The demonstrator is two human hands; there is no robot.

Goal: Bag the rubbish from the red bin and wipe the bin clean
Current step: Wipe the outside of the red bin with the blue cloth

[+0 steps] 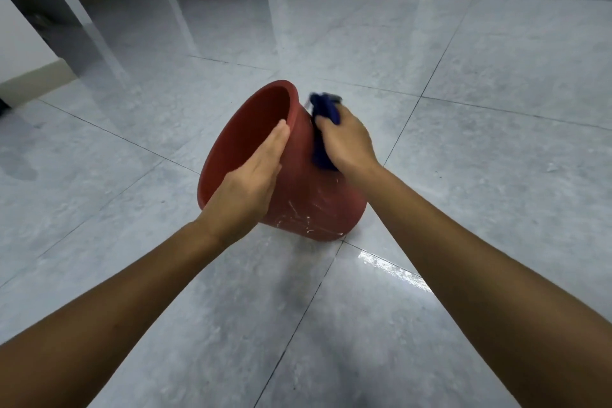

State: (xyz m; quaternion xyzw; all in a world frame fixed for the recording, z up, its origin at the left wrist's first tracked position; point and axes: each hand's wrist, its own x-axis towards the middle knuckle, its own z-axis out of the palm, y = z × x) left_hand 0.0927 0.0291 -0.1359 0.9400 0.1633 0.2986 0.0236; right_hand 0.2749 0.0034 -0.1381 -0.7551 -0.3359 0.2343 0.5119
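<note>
Red bin tilted on the tiled floor, wiped from outside.

Floor (pixel 463 175) of glossy grey tiles under the red bin (pixel 308 195), tipped with mouth leftward, base edge down, white scuffs low on its wall. Left hand (pixel 255 175) flat and open across the bin's rim. Right hand (pixel 347 142) closed around a blurred blue cloth (pixel 326 109), pressed to the bin's right wall; fingers hidden.
</note>
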